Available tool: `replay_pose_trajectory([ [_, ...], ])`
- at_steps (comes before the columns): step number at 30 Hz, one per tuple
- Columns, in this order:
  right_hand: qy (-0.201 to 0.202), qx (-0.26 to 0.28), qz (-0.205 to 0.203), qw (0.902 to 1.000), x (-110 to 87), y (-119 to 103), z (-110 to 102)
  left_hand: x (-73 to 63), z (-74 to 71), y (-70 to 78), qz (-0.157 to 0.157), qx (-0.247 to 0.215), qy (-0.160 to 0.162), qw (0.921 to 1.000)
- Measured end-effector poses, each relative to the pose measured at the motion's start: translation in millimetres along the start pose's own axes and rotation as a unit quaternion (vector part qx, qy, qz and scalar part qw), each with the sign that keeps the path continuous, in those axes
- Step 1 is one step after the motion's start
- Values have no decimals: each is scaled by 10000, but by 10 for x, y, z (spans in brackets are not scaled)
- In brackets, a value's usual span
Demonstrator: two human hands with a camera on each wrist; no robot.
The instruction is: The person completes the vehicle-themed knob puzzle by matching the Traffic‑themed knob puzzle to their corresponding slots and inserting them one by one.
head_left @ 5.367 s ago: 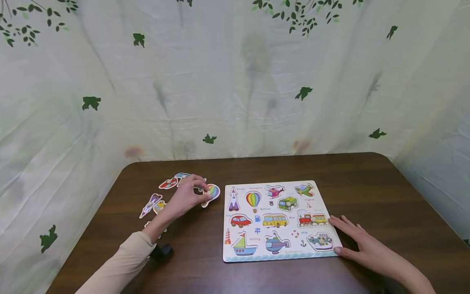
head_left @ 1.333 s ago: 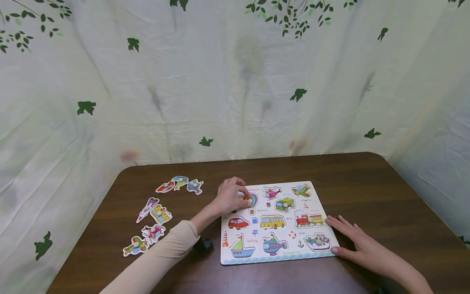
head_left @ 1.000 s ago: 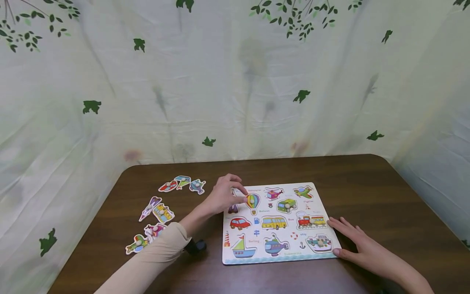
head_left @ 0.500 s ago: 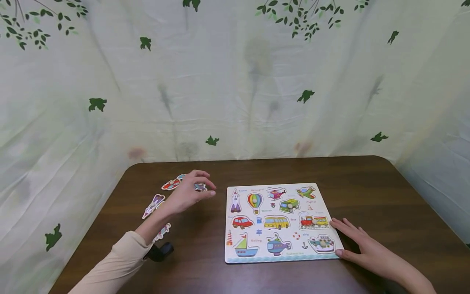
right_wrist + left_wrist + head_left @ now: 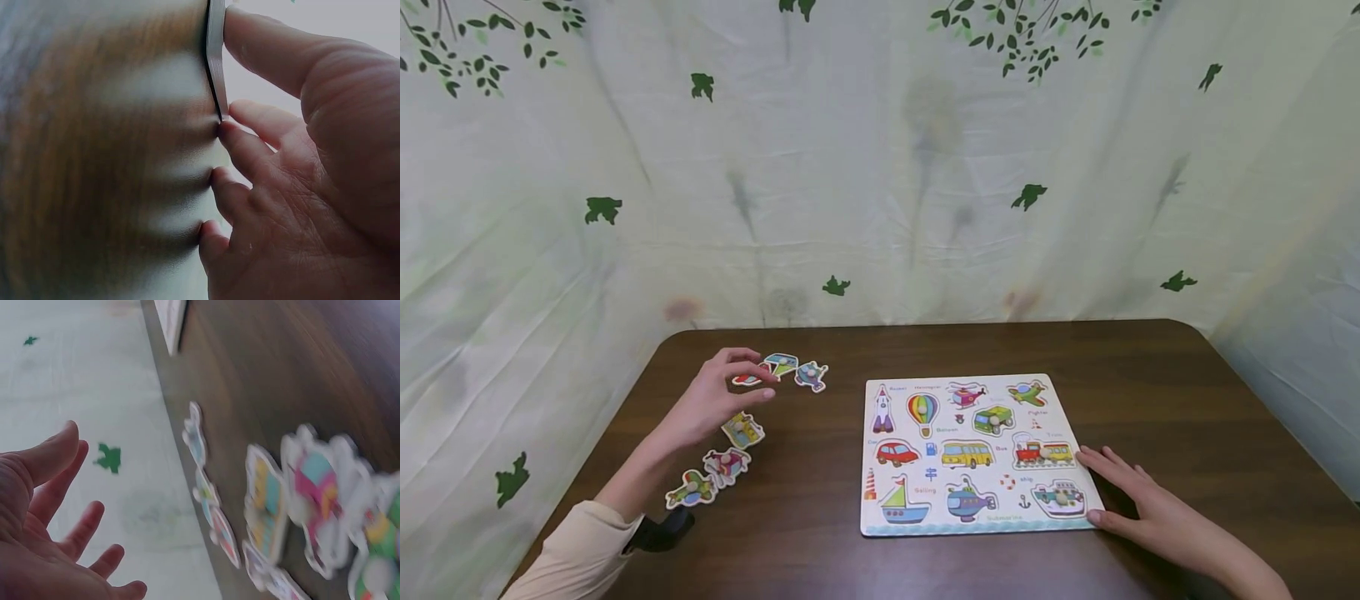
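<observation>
My left hand (image 5: 722, 400) hovers over the loose puzzle pieces at the table's left, its fingers apart and holding nothing. Nearest to it are a red car piece (image 5: 747, 379) and a yellow bus piece (image 5: 744, 430). In the left wrist view, the rocket piece (image 5: 269, 575) lies beside the bus; the hand hides it in the head view. My right hand (image 5: 1165, 512) rests at the right edge of the white puzzle board (image 5: 925, 533), thumb and fingertips touching it. The hot-air balloon piece (image 5: 922, 410) lies in the board's upper left.
Sailboat (image 5: 782, 364) and submarine (image 5: 811, 376) pieces lie at the back left. Helicopter (image 5: 727, 467) and airplane (image 5: 691, 489) pieces lie nearer the front. Green truck (image 5: 993, 419), train (image 5: 1043, 452) and ship (image 5: 1060, 498) pieces sit in the board. A printed curtain stands behind the table.
My left hand carried the balloon piece from the table to the board and let go of it there. It has since moved back left over the loose pieces. My right hand stays at the board's edge.
</observation>
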State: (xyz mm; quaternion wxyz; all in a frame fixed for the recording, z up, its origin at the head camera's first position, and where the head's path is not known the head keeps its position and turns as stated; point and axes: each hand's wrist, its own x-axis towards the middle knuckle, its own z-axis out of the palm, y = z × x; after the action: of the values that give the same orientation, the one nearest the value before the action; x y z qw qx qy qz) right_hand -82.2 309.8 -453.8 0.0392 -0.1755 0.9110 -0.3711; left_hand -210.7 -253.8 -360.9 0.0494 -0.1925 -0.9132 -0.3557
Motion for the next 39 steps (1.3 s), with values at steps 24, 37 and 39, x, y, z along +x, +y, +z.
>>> replay_pose_trajectory([
  [24, 99, -179, -75, 9998, -31, 0, -12, -229, 50, -862, -771, 309, -383, 9958],
  [37, 28, -99, -21, 9999, -6, 9, 4, -224, 98, -804, -791, 739, -247, 9938],
  [39, 20, -56, 55, 10000, 2, 11, 0, -219, 105, -798, -762, 724, -251, 9941],
])
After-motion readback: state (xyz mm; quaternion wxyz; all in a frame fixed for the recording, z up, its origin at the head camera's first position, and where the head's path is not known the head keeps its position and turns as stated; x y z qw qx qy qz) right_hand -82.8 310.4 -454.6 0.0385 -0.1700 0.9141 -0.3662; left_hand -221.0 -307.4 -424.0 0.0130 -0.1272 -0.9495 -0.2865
